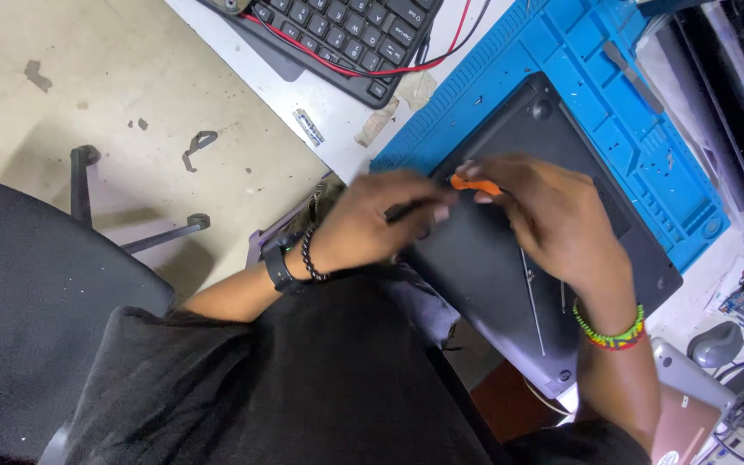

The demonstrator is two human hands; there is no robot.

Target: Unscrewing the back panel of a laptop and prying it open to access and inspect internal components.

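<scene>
Over the black laptop [510, 284], which lies bottom-up on the blue repair mat [613, 95], both your hands meet near its upper-left edge. Your left hand [368, 224] has its grip closed around the dark shaft of a screwdriver [415, 207]; your right hand [553, 215] has its grip pinched shut on the tool's orange handle end [475, 183], just above the laptop's base cover. Screwdriver runs roughly level between the two hands, tip hidden under the left fingers. Right wrist wears a green and red bead bracelet [613, 331], left wrist a black band and dark beads [290, 258]. Beyond the laptop, past the mat's far-left edge, a black keyboard [346, 34] sits on the white desk [320, 103] with a red wire [372, 71] along it. Left of the laptop, off the desk, a black chair [36, 284] stands on the floor.
</scene>
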